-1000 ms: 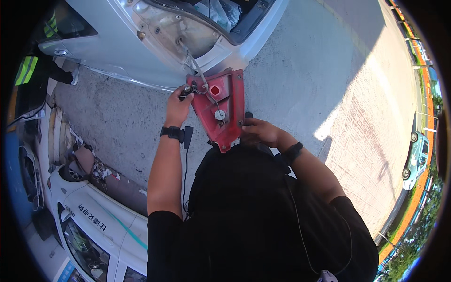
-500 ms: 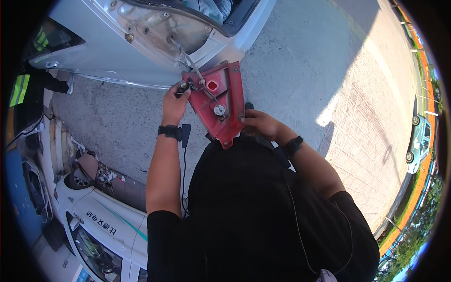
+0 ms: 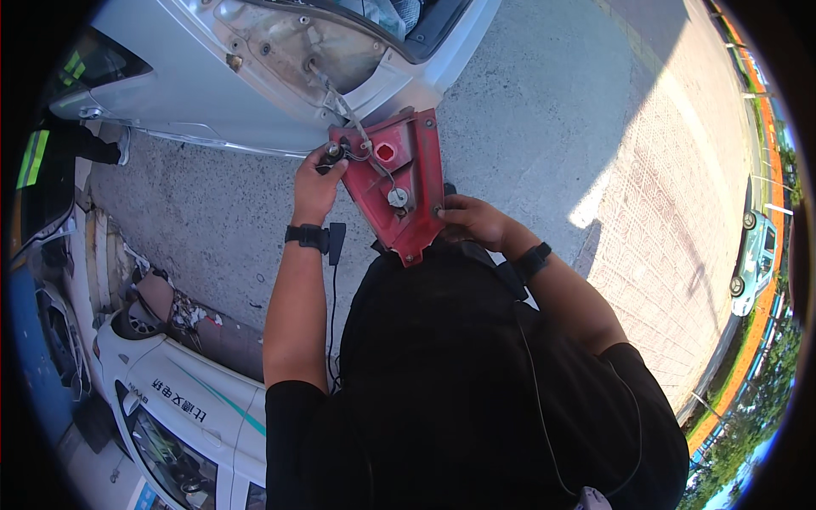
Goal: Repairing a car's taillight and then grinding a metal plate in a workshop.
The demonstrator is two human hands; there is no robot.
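A red car tail light housing (image 3: 427, 166), its back side facing up, is held in front of my body below the rear corner of a silver car (image 3: 204, 106). My right hand (image 3: 478, 223) grips its right edge. At its upper left edge, my left hand (image 3: 313, 189) is closed on a small dark bulb socket (image 3: 333, 151) with a wire on it. An open bulb hole (image 3: 385, 153) shows in the housing, and a round white socket (image 3: 397, 198) sits lower down. A wiring harness (image 3: 344, 106) runs from the car's bare lamp recess (image 3: 297, 51) to the housing.
A white car (image 3: 183, 382) stands at the lower left, with debris (image 3: 183, 310) beside it. At the far left is a person in dark clothes with a reflective stripe (image 3: 34, 157). A black cable (image 3: 333, 297) hangs from my left wrist. Grey concrete (image 3: 544, 110) lies to the right.
The view has shifted very slightly. Both hands keep their hold on the housing and the bulb socket, with almost no visible movement.
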